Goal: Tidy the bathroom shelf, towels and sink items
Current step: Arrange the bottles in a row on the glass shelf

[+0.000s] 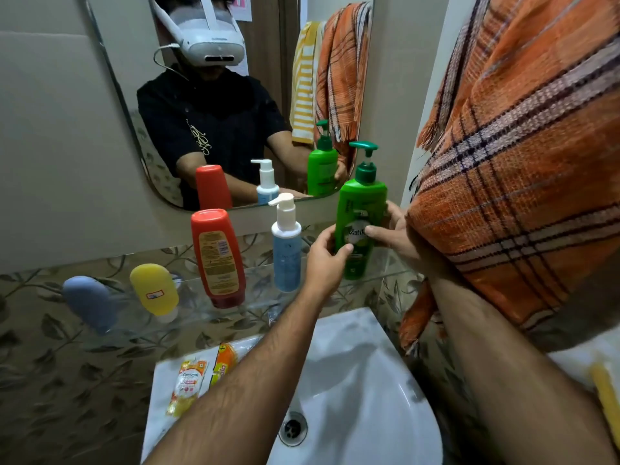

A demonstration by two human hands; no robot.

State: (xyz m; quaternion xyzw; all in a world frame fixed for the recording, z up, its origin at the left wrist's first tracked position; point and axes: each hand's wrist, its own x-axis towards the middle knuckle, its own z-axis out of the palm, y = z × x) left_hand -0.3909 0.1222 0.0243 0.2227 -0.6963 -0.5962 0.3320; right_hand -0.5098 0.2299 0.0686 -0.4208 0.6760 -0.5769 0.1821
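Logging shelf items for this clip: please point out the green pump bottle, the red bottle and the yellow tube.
green pump bottle [360, 203], head view, upper front of its body
red bottle [217, 256], head view, its back label
yellow tube [154, 290], head view, middle of its body

bottles in a row on shelf [235, 317], sink [352, 380] below, towel [520, 162] right

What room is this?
Most likely a bathroom. There is a white sink with a drain, a mirror above a glass shelf of bottles, and an orange towel hanging nearby. Both hands hold the green bottle.
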